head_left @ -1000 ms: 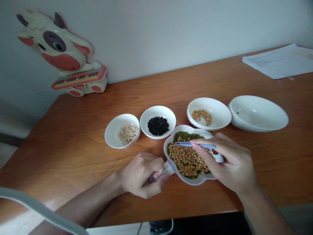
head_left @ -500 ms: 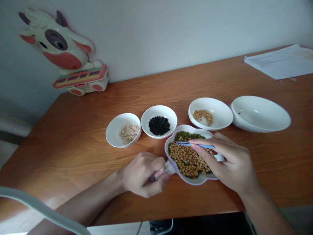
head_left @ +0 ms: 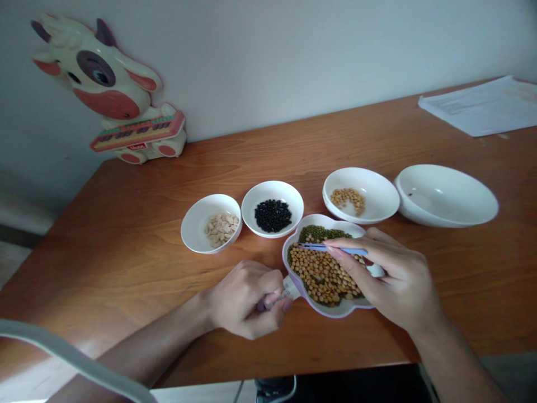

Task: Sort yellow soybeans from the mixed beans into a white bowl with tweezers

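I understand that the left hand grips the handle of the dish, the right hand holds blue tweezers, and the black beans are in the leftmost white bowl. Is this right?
Not quite. The head view shows the black beans in the second white bowl from the left. The left hand does grip the handle of the dish, and the right hand does hold blue tweezers.

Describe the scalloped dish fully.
The dish is lobed, white inside, purple-rimmed and plastic-looking. The left grip wraps its handle. It looks level, nearer than the bowls; whether it touches the table is unclear. Yellow beans cover most of its inside, green beans the back. Tweezers in the right grip reach over it; that grip partly hides its right side.
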### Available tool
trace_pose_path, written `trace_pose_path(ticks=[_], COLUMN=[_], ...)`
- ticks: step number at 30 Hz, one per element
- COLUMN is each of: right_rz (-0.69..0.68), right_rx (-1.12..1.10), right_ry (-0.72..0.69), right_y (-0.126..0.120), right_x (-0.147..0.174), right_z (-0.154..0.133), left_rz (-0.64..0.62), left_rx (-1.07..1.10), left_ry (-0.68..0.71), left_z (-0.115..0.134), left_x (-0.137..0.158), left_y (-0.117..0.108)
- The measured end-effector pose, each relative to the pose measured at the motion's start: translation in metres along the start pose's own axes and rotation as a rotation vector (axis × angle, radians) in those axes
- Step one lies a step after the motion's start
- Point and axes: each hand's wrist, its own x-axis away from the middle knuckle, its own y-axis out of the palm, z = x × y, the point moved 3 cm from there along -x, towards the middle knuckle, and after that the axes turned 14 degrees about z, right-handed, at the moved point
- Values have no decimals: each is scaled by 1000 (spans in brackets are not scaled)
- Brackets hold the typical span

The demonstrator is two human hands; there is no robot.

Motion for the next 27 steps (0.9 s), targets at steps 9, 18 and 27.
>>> trace_pose_path(ticks=[9,18,27], right_rz=[2,289,644], right_rx=[21,204,234], right_ry=[-23,-35,264], right_y=[0,-19,-24], right_x=[1,12,21], right_z=[1,4,15], left_rz=[8,6,-5], left_rx=[-11,0,-21], left_ry=[-2,-6,11], left_z=[1,1,-1], left_x=[-1,-1,1], left_y=[0,0,0])
